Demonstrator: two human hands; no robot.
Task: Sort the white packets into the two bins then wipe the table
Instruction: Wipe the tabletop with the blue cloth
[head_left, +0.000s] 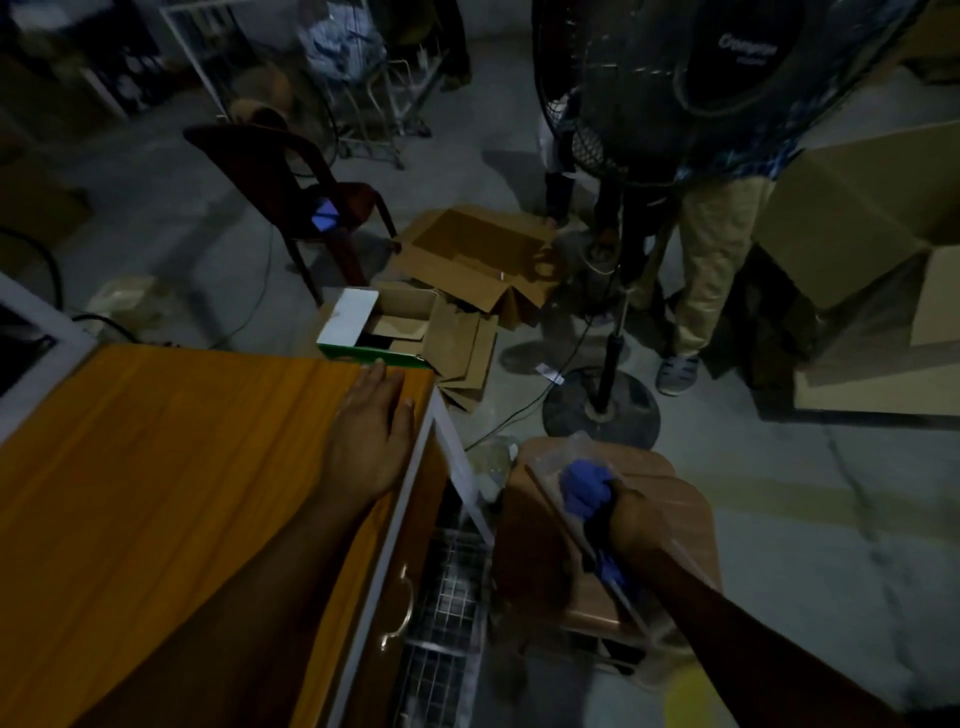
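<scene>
Where the orange wood-grain table (156, 467) ends at its far right corner, the left hand (371, 431) lies palm down on the top. Its fingers (382, 382) are straight and close together, and their tips reach the far edge at about twelve o'clock from the wrist. They hold nothing and only rest on the wood.

At roughly four o'clock from that hand, off the table and lower, is the blue cloth (584, 488). It is a small crumpled wad of bright blue, bunched into folds. It sits on top of a brown stand (685, 514) with rounded corners that is just beside the table's right side.

The right hand (631, 519) grips the cloth, its fingers curled tight and clamped on it. The wad bulges out past the knuckles toward ten o'clock. A second scrap of blue shows under the wrist at about six o'clock; the dim, blurred view does not show whether it belongs to the same cloth.

On the floor, at twelve o'clock beyond the table, lie open cardboard boxes (467, 260).
</scene>
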